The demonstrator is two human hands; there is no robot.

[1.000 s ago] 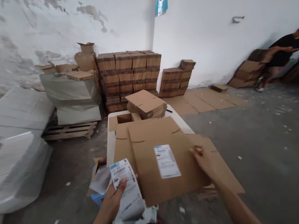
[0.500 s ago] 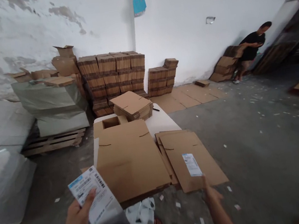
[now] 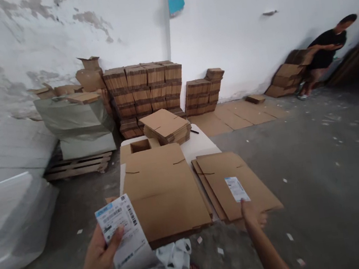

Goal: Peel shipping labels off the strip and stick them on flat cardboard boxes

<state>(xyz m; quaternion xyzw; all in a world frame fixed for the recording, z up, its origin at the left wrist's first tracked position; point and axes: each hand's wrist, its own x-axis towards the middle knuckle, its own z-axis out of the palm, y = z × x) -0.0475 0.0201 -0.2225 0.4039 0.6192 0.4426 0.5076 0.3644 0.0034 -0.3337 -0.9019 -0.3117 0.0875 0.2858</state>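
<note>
My left hand [image 3: 101,254] is closed on a sheet of white shipping labels [image 3: 123,233], held up at the lower left. My right hand [image 3: 251,214] rests at the near edge of a flat cardboard box [image 3: 236,184] that bears a white label [image 3: 237,188] and lies on a small pile at the right of the white table [image 3: 197,143]. Its fingers are mostly hidden behind the wrist. A larger stack of flat cardboard boxes [image 3: 162,190] lies on the table in front of me.
More folded boxes [image 3: 165,125] and an open small box [image 3: 139,146] sit at the table's far end. Bundled cardboard stacks [image 3: 144,88] line the wall, wrapped pallets [image 3: 76,124] stand left. Paper scraps [image 3: 170,258] lie at my feet. A person [image 3: 328,53] stands far right.
The labelled flat box has gone from the table stack to the pile on the right, with my right hand following it. My left hand lifted the label sheet slightly.
</note>
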